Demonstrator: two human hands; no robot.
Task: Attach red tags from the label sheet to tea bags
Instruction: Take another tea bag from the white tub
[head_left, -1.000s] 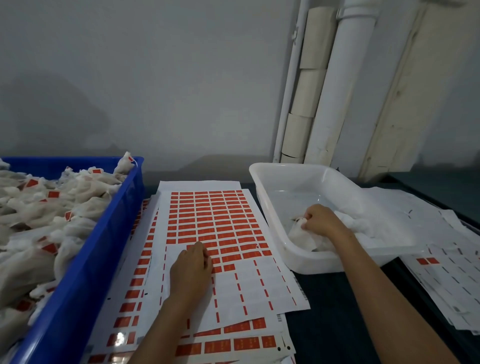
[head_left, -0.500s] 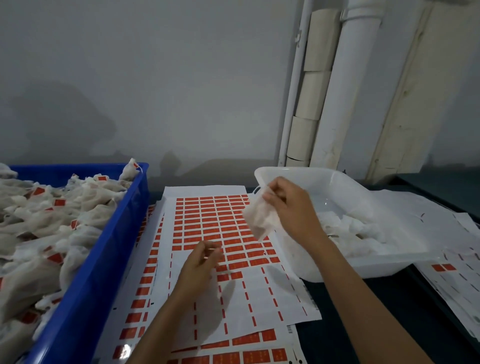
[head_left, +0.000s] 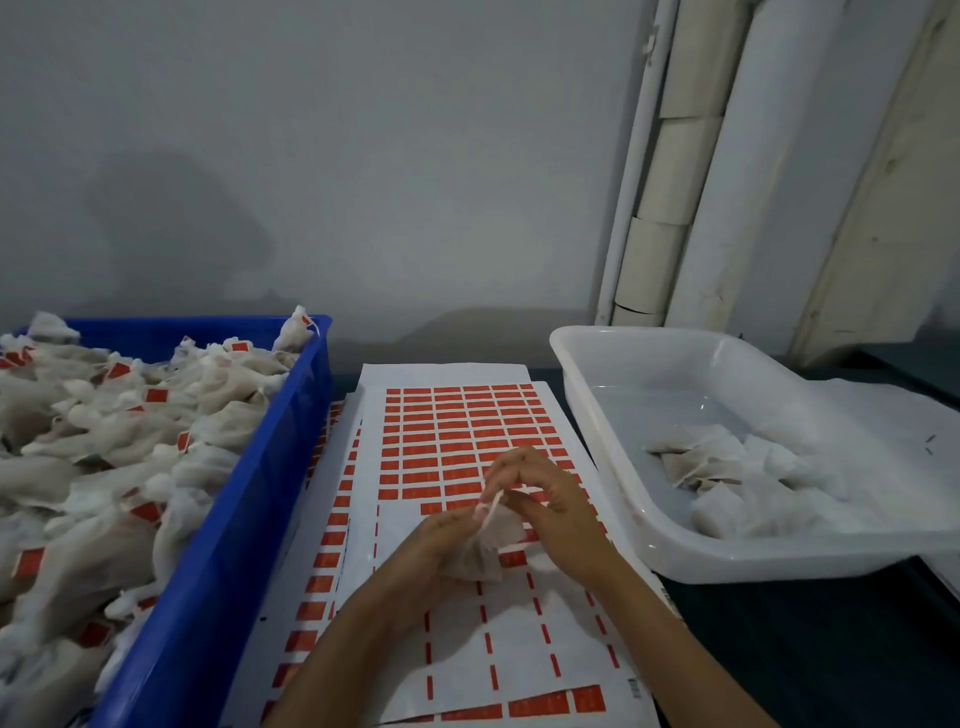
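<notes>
Many white gauze tea bags with red tags (head_left: 124, 457) already fill the blue plastic crate (head_left: 244, 499); I judge few untagged remain in the white plastic tray (head_left: 587, 395). My left hand (head_left: 431, 551) cups one soft white tea bag (head_left: 488, 545), and my right hand (head_left: 550, 499) pinches its top above the half-used red label sheet (head_left: 467, 431).

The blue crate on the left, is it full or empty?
Full: the blue crate is heaped to its rim with tagged tea bags.

I see one white, crumpled tea bag (head_left: 485, 551) held above the label sheet (head_left: 483, 639), which lies flat at six o'clock. The sheet's red tags (head_left: 457, 426) fill its far rows; its near rows are peeled bare.
</notes>
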